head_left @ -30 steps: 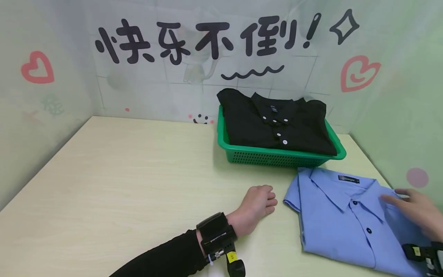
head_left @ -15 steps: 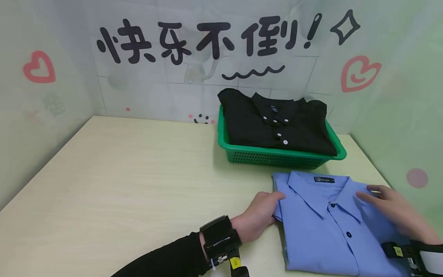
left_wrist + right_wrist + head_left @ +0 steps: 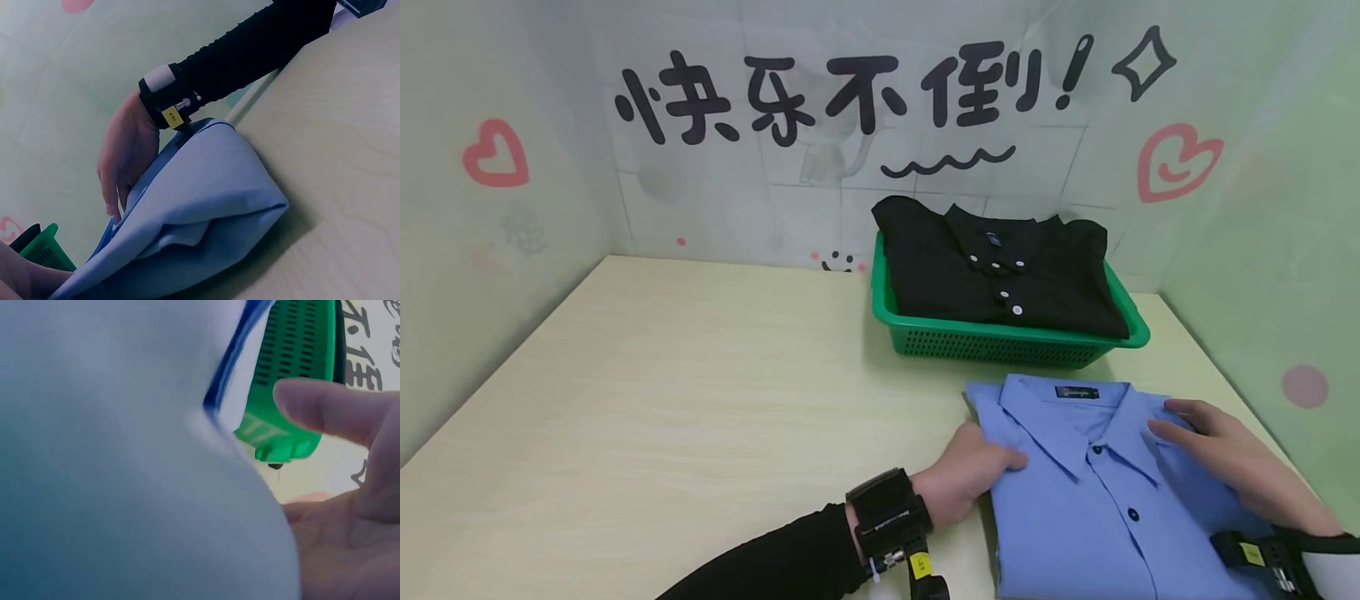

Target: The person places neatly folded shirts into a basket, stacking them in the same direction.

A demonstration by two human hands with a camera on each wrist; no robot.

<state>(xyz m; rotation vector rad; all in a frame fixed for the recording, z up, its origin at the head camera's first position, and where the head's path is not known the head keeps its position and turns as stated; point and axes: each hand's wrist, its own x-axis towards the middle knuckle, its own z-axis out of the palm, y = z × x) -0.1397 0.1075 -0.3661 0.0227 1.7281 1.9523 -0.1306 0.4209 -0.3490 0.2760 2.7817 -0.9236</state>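
A folded light-blue shirt [image 3: 1060, 500] lies at the front right of the table, collar toward the back and dark buttons down its front. My left hand [image 3: 966, 471] grips its left edge, thumb on top and the other fingers hidden by the cloth. In the left wrist view the shirt's folded layers [image 3: 206, 206] show from the side, with a gap between them. My right hand [image 3: 1225, 454] is at the right shoulder, fingers extended along that edge. Seen from the right wrist, the thumb [image 3: 325, 406] stands apart from the cloth while the fingers pass behind it.
Just behind the shirt, a green basket [image 3: 985, 340] holds a folded black shirt [image 3: 1022, 275] with white buttons. Pale wooden table [image 3: 700, 400] stretches to the left. Printed cloth walls [image 3: 820, 208] enclose the back and both sides.
The blue shirt has slid left and slightly toward the front, with my right hand moving along at its right side. My left hand has gone from beside the shirt to gripping its left edge.
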